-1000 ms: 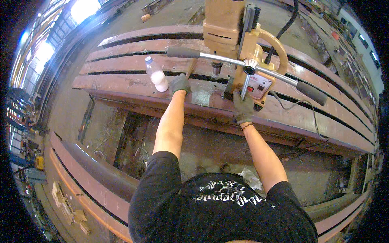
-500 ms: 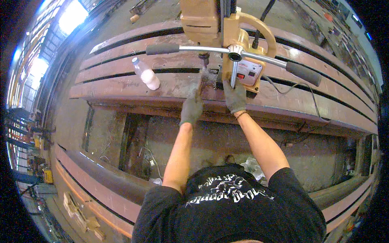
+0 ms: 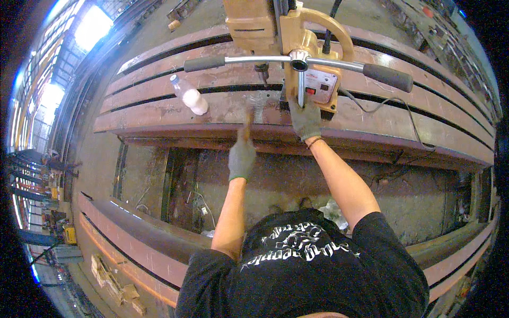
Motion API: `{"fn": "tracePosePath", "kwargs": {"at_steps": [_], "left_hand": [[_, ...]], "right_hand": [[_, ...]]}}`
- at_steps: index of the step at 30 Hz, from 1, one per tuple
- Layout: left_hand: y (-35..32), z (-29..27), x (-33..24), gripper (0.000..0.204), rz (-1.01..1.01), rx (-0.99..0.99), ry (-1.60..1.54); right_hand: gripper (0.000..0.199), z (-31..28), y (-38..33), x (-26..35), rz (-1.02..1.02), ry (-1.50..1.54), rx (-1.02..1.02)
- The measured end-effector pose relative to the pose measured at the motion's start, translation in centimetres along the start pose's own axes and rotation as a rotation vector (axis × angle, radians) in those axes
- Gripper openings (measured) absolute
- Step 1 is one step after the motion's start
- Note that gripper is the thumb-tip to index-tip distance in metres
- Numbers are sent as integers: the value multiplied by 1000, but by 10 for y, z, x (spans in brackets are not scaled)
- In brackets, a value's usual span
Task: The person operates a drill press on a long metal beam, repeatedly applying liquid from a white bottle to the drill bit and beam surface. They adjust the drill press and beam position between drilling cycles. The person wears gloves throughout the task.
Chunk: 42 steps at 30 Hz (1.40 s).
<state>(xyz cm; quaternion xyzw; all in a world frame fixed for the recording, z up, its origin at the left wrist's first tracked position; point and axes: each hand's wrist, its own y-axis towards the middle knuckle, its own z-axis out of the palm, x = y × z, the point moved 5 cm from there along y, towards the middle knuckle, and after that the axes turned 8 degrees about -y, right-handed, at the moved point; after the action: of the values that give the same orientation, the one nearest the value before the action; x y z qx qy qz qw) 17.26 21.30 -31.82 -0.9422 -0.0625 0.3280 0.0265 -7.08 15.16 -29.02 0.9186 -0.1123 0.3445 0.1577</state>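
Observation:
A tan magnetic drill press [image 3: 253, 33] stands on the slotted steel beams, its bit [image 3: 263, 74] pointing down. My right hand [image 3: 305, 121], in a grey glove, is closed around the lower spoke [image 3: 301, 87] of the drill's three-armed feed handle, below the control panel. Lower and to the left, my gloved left hand [image 3: 242, 158] is closed on a thin brown stick-like tool [image 3: 246, 123]. The tool's far end is smeared by motion near pale shavings [image 3: 257, 100] on the beam, so its exact kind is unclear.
A plastic bottle [image 3: 189, 95] with whitish liquid stands on the beam left of the drill. A black cable [image 3: 379, 108] runs off the drill's right side. Another long beam [image 3: 143, 252] lies behind me, with wood scraps [image 3: 108, 278] on the floor.
My left hand and its tool have pulled back toward me and slightly left, away from the bit. My right hand stays on the spoke. The view has shifted slightly.

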Motion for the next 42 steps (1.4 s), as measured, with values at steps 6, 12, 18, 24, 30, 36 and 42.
{"fn": "tracePosePath", "kwargs": {"at_steps": [6, 12, 18, 24, 30, 36, 42], "left_hand": [[64, 0, 24, 50, 243, -373, 38], [105, 33, 49, 30, 253, -327, 380], [-4, 30, 42, 51, 35, 107, 446], [-105, -1, 71, 75, 22, 61, 222], [-94, 25, 155, 71, -131, -115, -41], [-103, 32, 288, 43, -499, 70, 268], [-75, -27, 108, 47, -143, -294, -38]], "right_hand": [[46, 18, 7, -13, -178, -169, -100], [45, -2, -1, 5, -24, 37, -73], [47, -4, 5, -23, -58, 52, -144], [47, -1, 1, -21, -198, 25, -208], [49, -7, -4, -20, -197, -53, -203], [51, -8, -1, -12, -4, 66, -52], [47, -3, -3, -27, -275, 44, -238]]}}
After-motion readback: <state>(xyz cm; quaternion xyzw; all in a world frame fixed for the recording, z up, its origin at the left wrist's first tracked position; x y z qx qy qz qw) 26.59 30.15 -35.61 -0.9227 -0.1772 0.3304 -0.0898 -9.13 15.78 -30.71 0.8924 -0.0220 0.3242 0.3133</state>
